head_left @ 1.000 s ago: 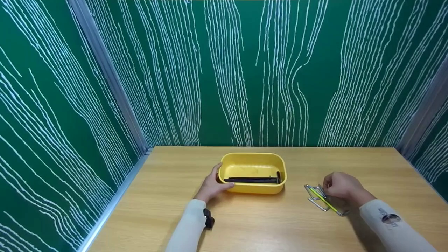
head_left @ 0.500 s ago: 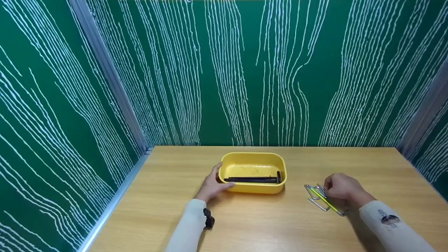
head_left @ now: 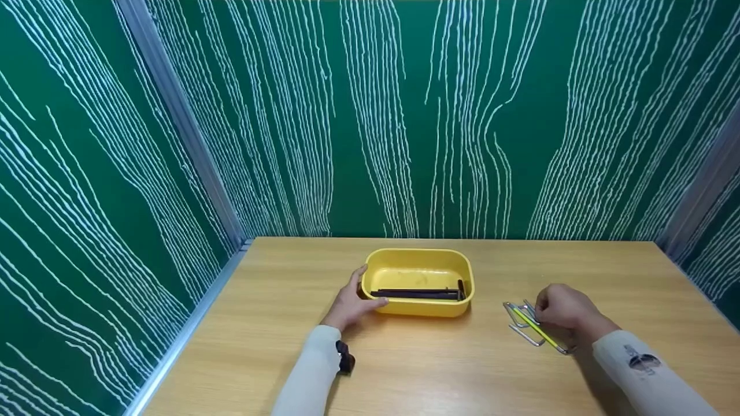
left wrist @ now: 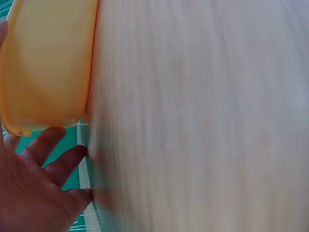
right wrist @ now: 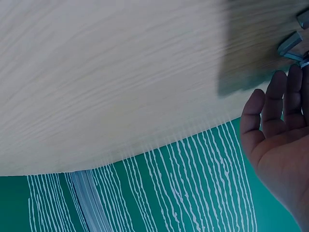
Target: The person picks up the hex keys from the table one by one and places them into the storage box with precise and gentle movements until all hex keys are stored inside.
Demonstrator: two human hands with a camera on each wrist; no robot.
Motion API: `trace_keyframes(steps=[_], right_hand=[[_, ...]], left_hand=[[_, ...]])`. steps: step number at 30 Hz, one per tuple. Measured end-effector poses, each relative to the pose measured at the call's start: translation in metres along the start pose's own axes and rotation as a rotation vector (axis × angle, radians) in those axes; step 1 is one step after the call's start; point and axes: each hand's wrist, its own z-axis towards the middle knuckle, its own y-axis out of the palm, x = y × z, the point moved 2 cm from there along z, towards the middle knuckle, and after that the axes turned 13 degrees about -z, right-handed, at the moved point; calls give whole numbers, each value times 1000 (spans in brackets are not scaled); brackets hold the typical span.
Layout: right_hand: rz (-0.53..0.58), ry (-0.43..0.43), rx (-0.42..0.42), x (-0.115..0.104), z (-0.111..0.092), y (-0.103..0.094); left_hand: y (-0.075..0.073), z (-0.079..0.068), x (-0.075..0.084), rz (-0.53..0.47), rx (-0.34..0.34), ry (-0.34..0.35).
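Note:
In the head view my left hand (head_left: 351,306) holds the left end of a yellow plastic bin (head_left: 425,308), thumb over its front rim and fingers along its side. The left wrist view shows those fingers (left wrist: 46,145) spread against the bin's end. Inside the bin lie long black bars (head_left: 416,294), one with a short upright end at the right. On the right, my right hand (head_left: 568,307) pinches bent silver metal rods (head_left: 526,336) with a yellow-green bar (head_left: 539,330) across them. Its fingertips meet the metal at the right wrist view's edge; the thumb is hidden there.
Everything stands on a light wooden table (head_left: 416,375). Green panels (head_left: 370,115) with wavy white lines rise behind it and at both sides. A metal post (head_left: 179,115) marks the back left corner, and another post (head_left: 702,173) the back right.

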Motion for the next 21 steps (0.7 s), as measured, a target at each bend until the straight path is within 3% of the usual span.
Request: trace_keyframes(steps=[5,16,21], right_hand=[[-31,-12,19,0,1,-1],[54,28,95,-1,6,-10],[94,31,110,-12,7,-15]], left_hand=[[0,-1,-1,10,5,-12],[-1,0,-1,-7,0,-31],[-1,-1,1,-10,-10,4]])
